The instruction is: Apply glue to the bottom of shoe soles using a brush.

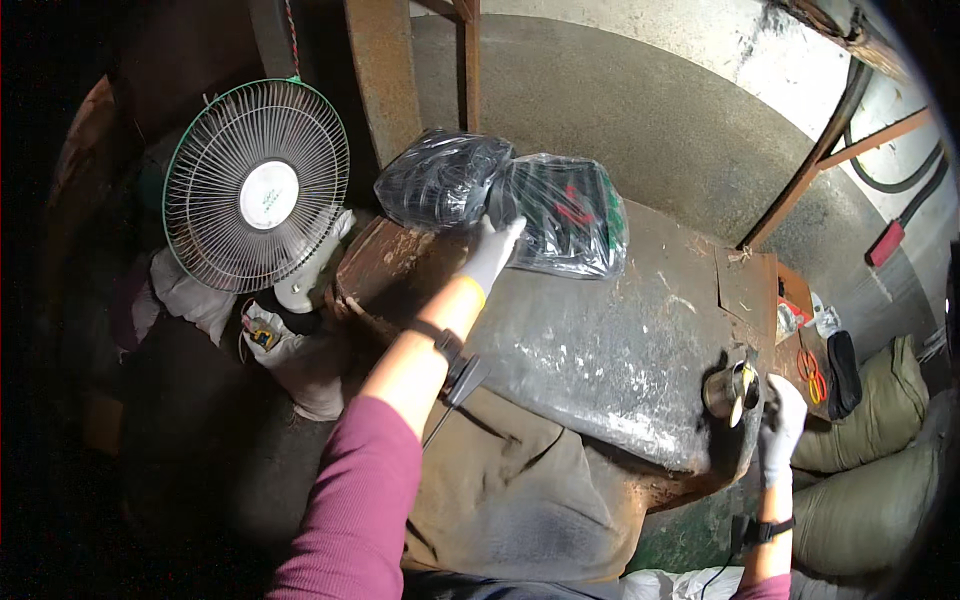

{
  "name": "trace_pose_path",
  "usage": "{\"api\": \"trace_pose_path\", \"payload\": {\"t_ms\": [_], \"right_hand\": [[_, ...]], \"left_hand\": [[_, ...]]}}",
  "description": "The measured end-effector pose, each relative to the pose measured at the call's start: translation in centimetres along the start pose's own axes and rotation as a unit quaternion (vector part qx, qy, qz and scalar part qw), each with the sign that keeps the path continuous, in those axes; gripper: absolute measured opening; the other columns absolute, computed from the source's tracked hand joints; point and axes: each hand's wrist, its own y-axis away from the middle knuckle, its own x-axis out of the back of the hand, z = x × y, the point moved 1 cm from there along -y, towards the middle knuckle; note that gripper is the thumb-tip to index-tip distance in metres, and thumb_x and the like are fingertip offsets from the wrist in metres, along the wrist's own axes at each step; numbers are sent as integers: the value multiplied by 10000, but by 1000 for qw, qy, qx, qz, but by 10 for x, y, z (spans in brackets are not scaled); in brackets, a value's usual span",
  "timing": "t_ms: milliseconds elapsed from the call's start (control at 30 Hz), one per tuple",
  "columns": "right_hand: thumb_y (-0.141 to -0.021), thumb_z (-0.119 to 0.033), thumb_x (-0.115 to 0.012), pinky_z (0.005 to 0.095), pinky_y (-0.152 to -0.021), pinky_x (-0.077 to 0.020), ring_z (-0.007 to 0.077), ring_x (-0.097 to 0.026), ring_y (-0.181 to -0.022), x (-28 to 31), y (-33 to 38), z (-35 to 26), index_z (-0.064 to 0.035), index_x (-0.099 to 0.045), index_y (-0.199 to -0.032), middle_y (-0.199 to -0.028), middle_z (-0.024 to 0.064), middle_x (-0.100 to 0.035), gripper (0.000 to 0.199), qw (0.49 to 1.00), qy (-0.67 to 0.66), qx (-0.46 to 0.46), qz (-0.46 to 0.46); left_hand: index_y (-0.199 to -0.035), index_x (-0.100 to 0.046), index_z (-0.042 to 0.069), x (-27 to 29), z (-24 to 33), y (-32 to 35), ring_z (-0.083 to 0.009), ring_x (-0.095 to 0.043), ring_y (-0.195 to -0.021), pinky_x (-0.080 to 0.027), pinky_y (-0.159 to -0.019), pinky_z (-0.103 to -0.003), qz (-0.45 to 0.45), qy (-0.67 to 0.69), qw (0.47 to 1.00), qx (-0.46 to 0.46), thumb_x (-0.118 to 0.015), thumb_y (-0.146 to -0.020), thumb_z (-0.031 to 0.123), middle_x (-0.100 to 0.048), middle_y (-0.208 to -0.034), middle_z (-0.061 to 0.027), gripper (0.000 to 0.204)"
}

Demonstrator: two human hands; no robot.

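Observation:
My left hand [490, 254], in a white glove, reaches to the far side of the worktable [590, 330]. Its fingers are apart and touch the near left edge of a clear plastic-wrapped bundle [568, 222] with dark, green and red parts. Left of that lies a second plastic-wrapped bundle [440, 180], black inside. At the table's right edge is my right hand [784, 418], also gloved, fingers loosely bent and seemingly holding nothing. Just left of it stands a metal cup [718, 394] with a pale-handled tool [738, 408] in it.
A fan [268, 190] stands at the left, above a white sack [300, 365]. Orange-handled scissors [810, 375] and a dark oblong item [843, 372] lie right of the table. Stuffed green sacks [875, 410] sit beyond. Brown cloth [510, 480] drapes at the near edge.

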Motion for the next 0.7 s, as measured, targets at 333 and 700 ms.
{"api": "trace_pose_path", "payload": {"t_ms": [333, 700], "right_hand": [[-741, 123, -588, 386, -913, -497, 287, -646, -986, 56, -12, -97, -25, -690, -1018, -1020, 138, -686, 330, 972, -223, -73, 31], [-883, -105, -689, 419, -1013, -463, 349, -579, -1185, -2, -1, -205, -29, -433, -1402, -1311, 216, -560, 584, 903, -404, -103, -100]], "left_hand": [[-1488, -262, -110, -12, 2, -54, -221, -626, -1053, -508, -878, -312, -128, 34, 991, -7, -765, -721, 126, -614, -1246, -202, 947], [-1480, -326, -78, 119, 14, 160, -145, -594, -1014, -498, -871, -287, -283, -134, 950, -18, -739, -823, 130, -632, -1236, -136, 804]]}}
